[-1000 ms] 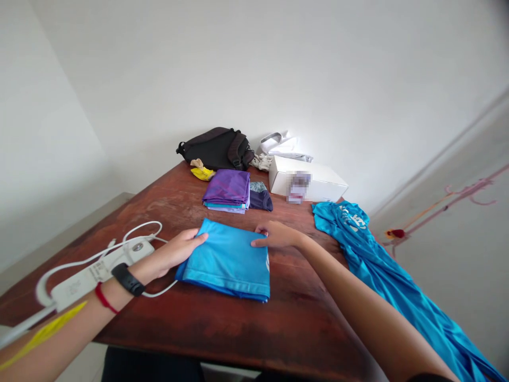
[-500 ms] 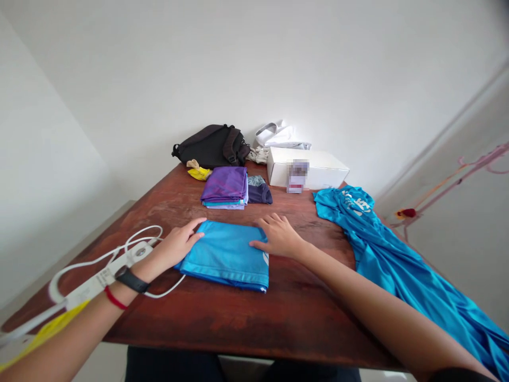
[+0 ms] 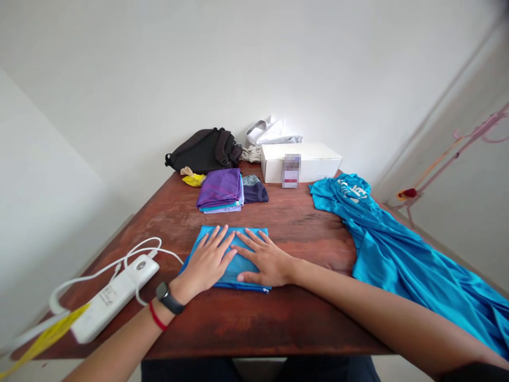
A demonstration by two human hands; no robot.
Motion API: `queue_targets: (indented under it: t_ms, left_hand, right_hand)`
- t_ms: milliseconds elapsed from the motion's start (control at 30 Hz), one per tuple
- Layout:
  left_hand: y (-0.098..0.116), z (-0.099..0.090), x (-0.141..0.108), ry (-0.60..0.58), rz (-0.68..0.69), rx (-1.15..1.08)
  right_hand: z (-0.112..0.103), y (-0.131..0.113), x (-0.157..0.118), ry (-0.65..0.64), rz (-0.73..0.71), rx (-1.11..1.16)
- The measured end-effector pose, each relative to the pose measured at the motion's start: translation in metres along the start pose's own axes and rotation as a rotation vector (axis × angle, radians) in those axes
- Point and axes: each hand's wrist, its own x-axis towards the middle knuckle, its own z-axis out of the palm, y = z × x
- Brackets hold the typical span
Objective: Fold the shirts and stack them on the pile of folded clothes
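Note:
A folded blue cloth (image 3: 234,269) lies flat on the brown wooden table (image 3: 254,329), close to its front edge. My left hand (image 3: 209,260) rests palm down on the cloth's left half, fingers spread. On the right half lies my right hand (image 3: 264,257), also flat with its fingers apart. The fingertips of the two hands nearly meet in the middle. Behind the cloth sits a stack of folded clothes (image 3: 220,188) with a purple one on top. Farther right, an unfolded blue garment (image 3: 382,233) with white print trails along the table's right side.
A white power strip (image 3: 115,297) with looped white cables lies at the left. Along the back are a black bag (image 3: 202,150), a yellow item (image 3: 193,180), a dark folded cloth (image 3: 255,192), a white bag (image 3: 270,132) and a white box (image 3: 314,162).
Both hands have moved inward from the side edges of the folded cloth and now lie flat on top of it. The view has shifted slightly.

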Motion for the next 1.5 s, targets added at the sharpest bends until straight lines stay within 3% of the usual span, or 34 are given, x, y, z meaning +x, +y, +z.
queue_targets:
  t_ms: [133, 433, 633, 733, 833, 900, 967, 1133, 1367, 1500]
  left_hand:
    - [-0.003, 0.009, 0.001, 0.003, -0.019, 0.074]
    - [0.001, 0.006, 0.000, -0.001, -0.024, 0.117]
    - [-0.007, -0.013, 0.022, -0.048, -0.186, 0.161]
    - [-0.005, -0.025, 0.047, -0.081, -0.011, 0.078]
    - [0.002, -0.027, 0.075, -0.165, 0.185, -0.092]
    - [0.008, -0.023, 0.091, -0.185, 0.249, -0.134]
    - [0.011, -0.018, 0.105, -0.201, 0.282, -0.141]
    - [0.012, -0.014, 0.130, -0.326, 0.263, -0.159]
    - [0.015, -0.023, 0.146, -0.481, 0.203, -0.192]
    - [0.022, -0.026, 0.152, -0.529, 0.307, -0.155]
  right_hand:
    - [-0.001, 0.001, -0.002, 0.016, 0.008, 0.009]
    - [-0.008, 0.013, -0.029, 0.007, 0.047, 0.039]
    - [-0.011, 0.014, -0.038, 0.048, 0.022, 0.097]
    - [-0.012, 0.018, -0.039, 0.172, 0.035, 0.217]
    - [-0.013, 0.025, -0.036, 0.451, 0.080, 0.407]
    - [-0.012, 0.032, -0.034, 0.620, 0.136, 0.524]
    - [-0.011, 0.039, -0.031, 0.708, 0.207, 0.605]
    - [-0.008, 0.050, -0.028, 0.748, 0.308, 0.695]
    - [-0.005, 0.055, -0.027, 0.766, 0.364, 0.769]
    - [-0.003, 0.060, -0.025, 0.787, 0.381, 0.821]
